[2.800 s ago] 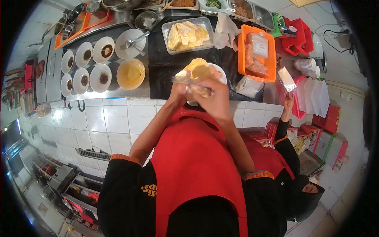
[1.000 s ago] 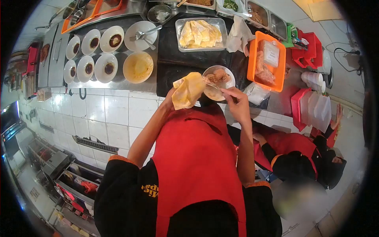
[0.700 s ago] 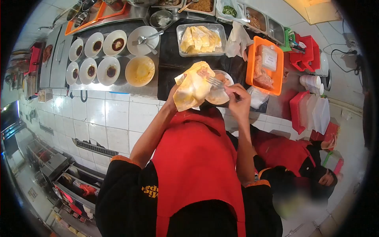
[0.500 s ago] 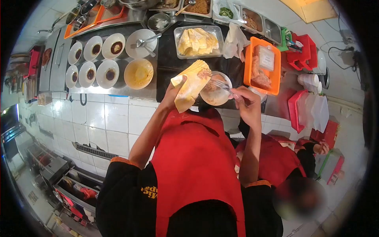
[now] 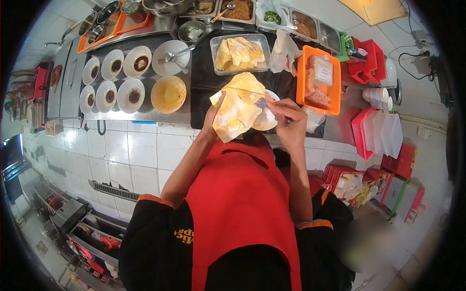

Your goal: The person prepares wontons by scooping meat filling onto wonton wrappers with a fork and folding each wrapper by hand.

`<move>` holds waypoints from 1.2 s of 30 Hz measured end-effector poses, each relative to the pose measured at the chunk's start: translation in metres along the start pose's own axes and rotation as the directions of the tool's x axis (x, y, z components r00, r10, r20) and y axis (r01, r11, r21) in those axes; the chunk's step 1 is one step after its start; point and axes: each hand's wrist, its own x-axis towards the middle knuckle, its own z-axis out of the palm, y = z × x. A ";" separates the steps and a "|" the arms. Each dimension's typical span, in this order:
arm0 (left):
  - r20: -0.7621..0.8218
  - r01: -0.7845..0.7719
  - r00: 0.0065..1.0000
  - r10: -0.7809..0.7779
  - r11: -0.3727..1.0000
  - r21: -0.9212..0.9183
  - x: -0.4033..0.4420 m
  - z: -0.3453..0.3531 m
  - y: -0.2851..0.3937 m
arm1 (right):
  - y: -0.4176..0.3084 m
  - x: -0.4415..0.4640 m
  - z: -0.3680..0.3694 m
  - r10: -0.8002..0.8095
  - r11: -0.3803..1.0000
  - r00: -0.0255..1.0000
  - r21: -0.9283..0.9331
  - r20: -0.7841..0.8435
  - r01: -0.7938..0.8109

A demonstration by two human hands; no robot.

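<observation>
Red apron (image 5: 242, 194) over blk short-slv top (image 5: 150, 242) w/ orange cuffs (image 5: 156, 199) & yellow lettering (image 5: 184, 236) on L side

Counter (image 5: 124, 118): metal, smooth, with a dull sheen. Bowls (image 5: 129, 57): white, smooth and glossy; ceramic or plastic cannot be determined. Utensils (image 5: 180, 52): bright metal. Food container (image 5: 242, 72): translucent plastic, smooth. Sheets (image 5: 238, 116): thin, matt, with a powdery surface. Crate (image 5: 302, 72): orange plastic, semi-gloss. Crumpled wrap (image 5: 284, 48): white, wrinkled; paper or plastic film not determinable. Food pan (image 5: 329, 37): smooth metal, reflective. Apron (image 5: 242, 194): red cloth, matt. Shirt (image 5: 155, 233): black cloth, matt. Floor tiles (image 5: 143, 148): glossy, showing light reflections.
</observation>
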 end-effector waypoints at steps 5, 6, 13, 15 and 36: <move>0.232 0.047 0.973 0.017 0.962 -0.269 0.010 -0.030 -0.004 | 0.014 0.008 -0.013 0.054 0.999 0.996 0.002 0.064 -0.054; 0.133 -0.006 0.990 0.049 0.952 -0.305 0.011 -0.028 -0.002 | 0.009 0.012 -0.019 0.053 0.998 0.995 0.015 0.079 -0.055; -0.113 0.036 0.994 -0.008 0.967 0.250 0.005 0.005 -0.002 | -0.009 0.020 -0.014 0.133 0.972 0.970 0.163 0.205 -0.168; -0.033 0.003 0.999 0.007 0.954 0.298 0.005 0.013 -0.010 | -0.012 0.022 0.001 0.211 0.964 0.960 0.126 0.184 -0.235; 0.001 0.188 0.982 -0.188 0.982 0.027 0.010 -0.198 -0.045 | 0.140 -0.052 -0.001 0.455 0.729 0.890 -0.589 0.039 -0.347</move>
